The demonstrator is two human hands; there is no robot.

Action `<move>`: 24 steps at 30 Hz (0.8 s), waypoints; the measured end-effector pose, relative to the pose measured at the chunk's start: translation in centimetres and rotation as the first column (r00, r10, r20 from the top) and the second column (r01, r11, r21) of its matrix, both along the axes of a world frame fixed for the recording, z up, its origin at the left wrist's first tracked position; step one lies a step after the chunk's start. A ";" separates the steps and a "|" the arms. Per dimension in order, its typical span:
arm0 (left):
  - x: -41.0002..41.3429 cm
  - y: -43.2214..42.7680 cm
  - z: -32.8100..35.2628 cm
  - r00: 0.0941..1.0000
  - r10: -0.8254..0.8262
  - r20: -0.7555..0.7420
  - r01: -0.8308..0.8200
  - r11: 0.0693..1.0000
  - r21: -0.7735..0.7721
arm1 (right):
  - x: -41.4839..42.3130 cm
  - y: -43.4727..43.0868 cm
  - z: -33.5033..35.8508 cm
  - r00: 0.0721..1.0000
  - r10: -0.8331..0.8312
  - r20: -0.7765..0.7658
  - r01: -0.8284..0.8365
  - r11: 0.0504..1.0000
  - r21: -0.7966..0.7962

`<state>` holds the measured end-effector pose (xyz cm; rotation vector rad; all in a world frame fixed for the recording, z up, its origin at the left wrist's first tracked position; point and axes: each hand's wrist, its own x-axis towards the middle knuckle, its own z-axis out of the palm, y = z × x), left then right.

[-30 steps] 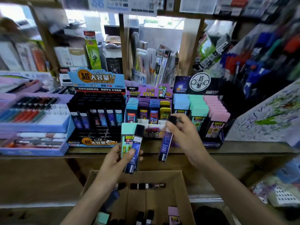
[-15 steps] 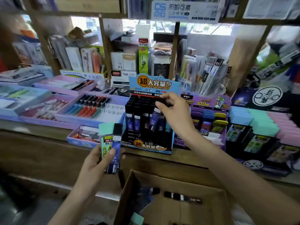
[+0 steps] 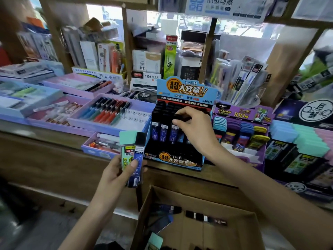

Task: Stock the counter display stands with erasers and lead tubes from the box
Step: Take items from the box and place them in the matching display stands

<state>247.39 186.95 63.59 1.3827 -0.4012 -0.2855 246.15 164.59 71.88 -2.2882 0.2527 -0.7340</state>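
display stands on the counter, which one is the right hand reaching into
The blue-and-black lead tube stand with the orange-lettered header. The right hand is over its rows of black-capped tubes; the purple stand and the pastel eraser stand sit further right, untouched.

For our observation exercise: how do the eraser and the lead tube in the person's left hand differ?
The eraser has a mint-green top; the lead tube has a black cap over a blue body. The eraser looks wider, the lead tube slimmer, and the tube reaches lower. Both stand upright side by side in the left hand, marked 2B.
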 end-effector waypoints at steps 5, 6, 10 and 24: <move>-0.3 -0.5 0.3 1.000 -0.024 -0.014 0.023 0.999 -0.039 | 0.0 0.5 -1.5 0.999 0.009 0.036 0.003 0.951 -0.308; -0.3 -0.6 0.4 0.999 -0.031 -0.016 0.031 0.999 -0.041 | 0.0 0.6 -1.6 0.998 0.006 0.062 0.018 0.925 -0.379; -0.5 -1.0 0.7 0.999 -0.040 -0.010 0.040 0.999 -0.029 | 0.2 0.6 -1.4 0.992 0.008 0.126 0.062 0.839 -0.541; -1.3 -4.2 2.3 0.991 -0.136 -0.010 0.135 0.989 -0.052 | -4.5 2.7 0.3 0.951 0.301 -0.069 -0.253 0.888 0.383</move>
